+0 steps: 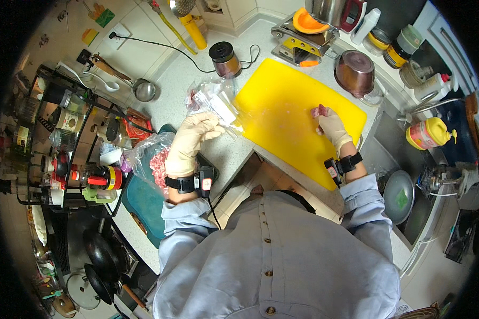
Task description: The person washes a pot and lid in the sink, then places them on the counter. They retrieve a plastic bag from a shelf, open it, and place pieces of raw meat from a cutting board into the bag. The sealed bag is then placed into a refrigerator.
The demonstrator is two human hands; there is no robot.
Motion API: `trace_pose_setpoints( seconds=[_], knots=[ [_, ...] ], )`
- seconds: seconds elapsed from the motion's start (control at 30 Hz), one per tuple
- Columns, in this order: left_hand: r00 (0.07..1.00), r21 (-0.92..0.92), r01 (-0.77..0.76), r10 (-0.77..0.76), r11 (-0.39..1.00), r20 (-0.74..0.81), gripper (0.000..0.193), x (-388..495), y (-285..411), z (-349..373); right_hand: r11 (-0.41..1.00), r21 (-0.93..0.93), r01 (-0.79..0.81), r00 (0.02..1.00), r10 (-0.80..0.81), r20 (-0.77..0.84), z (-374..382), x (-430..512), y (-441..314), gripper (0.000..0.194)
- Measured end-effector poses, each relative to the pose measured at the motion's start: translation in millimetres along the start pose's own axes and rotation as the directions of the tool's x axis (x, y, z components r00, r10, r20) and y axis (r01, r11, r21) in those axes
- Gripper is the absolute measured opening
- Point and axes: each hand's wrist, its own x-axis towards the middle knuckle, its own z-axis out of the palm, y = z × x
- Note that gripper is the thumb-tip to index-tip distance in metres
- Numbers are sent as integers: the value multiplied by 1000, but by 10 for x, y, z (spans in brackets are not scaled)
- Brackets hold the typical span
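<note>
My right hand, in a cream glove, grips a small piece of red raw meat over the right part of a yellow cutting board. Also gloved, my left hand has its fingers curled together at the edge of a clear plastic bag with a white label. Whether those fingers pinch the film cannot be told. The bag lies partly over the board's left edge, with something dark red inside. Below my left hand, another clear bag of diced pink meat rests on a dark green board.
Behind the yellow board are a corded appliance with a black lid, a steel stand with a cut pumpkin piece, and an upturned metal bowl. A sink lies right; a condiment rack stands left.
</note>
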Motion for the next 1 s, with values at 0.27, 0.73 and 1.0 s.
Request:
trace_pose_setpoints(
  seconds=[0.27,0.73,1.0],
  knots=[
    [992,63,-91,85,994,98,14,-10,50,467,968,242,64,985,-100,141,-50,-686,-524,17],
    [965,88,-63,38,994,260,28,-132,118,927,760,649,38,914,-289,285,-148,-1014,-679,22],
    [944,-14,105,-96,994,315,34,-133,-104,943,800,599,30,888,-297,352,-139,-1011,-650,35]
  ],
)
